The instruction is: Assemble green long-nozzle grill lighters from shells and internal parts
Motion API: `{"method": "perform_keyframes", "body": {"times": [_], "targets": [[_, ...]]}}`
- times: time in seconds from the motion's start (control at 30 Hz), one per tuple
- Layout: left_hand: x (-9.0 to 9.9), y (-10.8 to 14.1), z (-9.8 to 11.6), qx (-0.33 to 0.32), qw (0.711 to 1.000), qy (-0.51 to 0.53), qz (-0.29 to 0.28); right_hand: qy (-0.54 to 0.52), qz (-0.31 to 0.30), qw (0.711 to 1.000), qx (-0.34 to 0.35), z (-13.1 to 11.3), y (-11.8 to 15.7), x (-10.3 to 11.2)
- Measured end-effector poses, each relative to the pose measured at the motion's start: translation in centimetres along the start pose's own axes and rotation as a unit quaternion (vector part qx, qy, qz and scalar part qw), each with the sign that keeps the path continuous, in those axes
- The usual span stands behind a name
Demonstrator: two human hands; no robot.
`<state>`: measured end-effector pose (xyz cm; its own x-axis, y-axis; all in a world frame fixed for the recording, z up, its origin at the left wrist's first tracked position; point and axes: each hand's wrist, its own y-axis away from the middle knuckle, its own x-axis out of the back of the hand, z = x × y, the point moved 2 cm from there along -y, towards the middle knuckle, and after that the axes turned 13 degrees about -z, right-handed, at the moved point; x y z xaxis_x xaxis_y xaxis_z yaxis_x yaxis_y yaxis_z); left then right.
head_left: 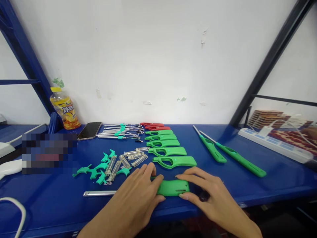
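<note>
Near the table's front edge, a green long-nosed lighter [173, 187] lies with its metal tube pointing left. My left hand [138, 191] is closed over its trigger end and hides that part. At the handle's right end, my right hand [205, 191] pinches the green body between thumb and fingers. Just behind are several green handle shells [177, 161] in a column, with red shells [158, 128] farther back. Left of them lie clear fuel tanks [115, 170] and teal triggers [101, 178]. Metal tubes with wires [114, 131] lie in a stack at the back.
Two whole green lighters [241, 160] lie on the right of the blue table [218, 185]. A white power strip [274, 145] stands at the far right. At the back left are a phone [89, 130] and a drink bottle [65, 110]. A white cable [21, 208] curls at the front left.
</note>
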<state>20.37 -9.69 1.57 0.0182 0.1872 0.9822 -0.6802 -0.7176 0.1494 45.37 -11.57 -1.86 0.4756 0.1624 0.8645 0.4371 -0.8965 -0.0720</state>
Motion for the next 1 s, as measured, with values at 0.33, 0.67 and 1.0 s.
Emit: {"method": "perform_keyframes", "body": {"times": [0.33,0.67,1.0], "targets": [[1.1,0.2,-2.3,0.009,0.997,-0.028,0.071,0.025,-0.015,1.0,-0.007,-0.3,-0.3,0.2],[3.2,3.6,-13.1,0.153,0.983,0.007,0.097,0.041,0.018,0.999,-0.004,0.3,-0.2,-0.4],[3.5,4.0,-14.7,0.188,0.98,0.031,0.064,0.057,0.037,0.998,0.018,0.2,-0.3,-0.4]]}}
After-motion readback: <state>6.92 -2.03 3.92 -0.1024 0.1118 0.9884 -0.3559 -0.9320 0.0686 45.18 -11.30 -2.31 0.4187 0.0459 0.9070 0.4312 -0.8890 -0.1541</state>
